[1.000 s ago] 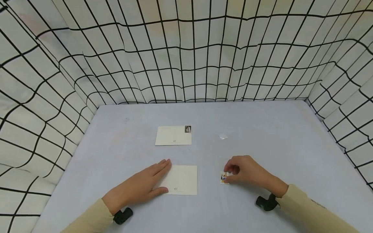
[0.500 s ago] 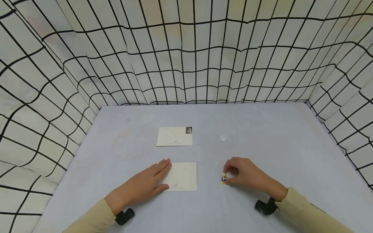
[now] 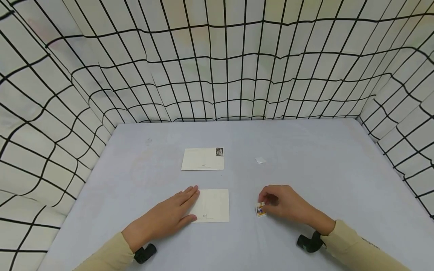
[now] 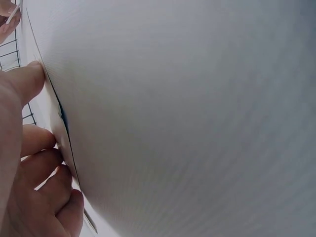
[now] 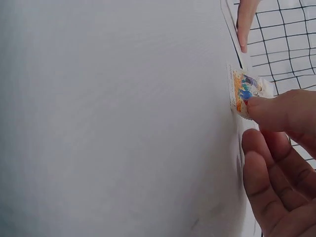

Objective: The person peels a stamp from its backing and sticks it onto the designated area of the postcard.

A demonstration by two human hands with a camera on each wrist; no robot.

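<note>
My left hand (image 3: 166, 216) lies with its fingers outstretched on the left part of a cream postcard (image 3: 214, 205), pressing it to the table; that side of the card is covered. To the right of the card, my right hand (image 3: 288, 205) pinches a small colourful stamp (image 3: 260, 209) by its right side, between thumb and fingers. In the right wrist view the thumb (image 5: 274, 113) covers part of the picture on the stamp (image 5: 242, 91), which stands tilted up from the table. Farther back lies another postcard (image 3: 201, 160), with a dark stamp (image 3: 219, 151) at its upper right corner.
A small clear scrap (image 3: 260, 160) lies on the white tabletop (image 3: 305, 158), right of the far postcard. Black netting (image 3: 217, 67) over white sheeting encloses the back and both sides of the table.
The near postcard has slid slightly away from me under the left hand. The stamp has turned and tilted in the right hand's pinch, and that hand has shifted slightly toward me.
</note>
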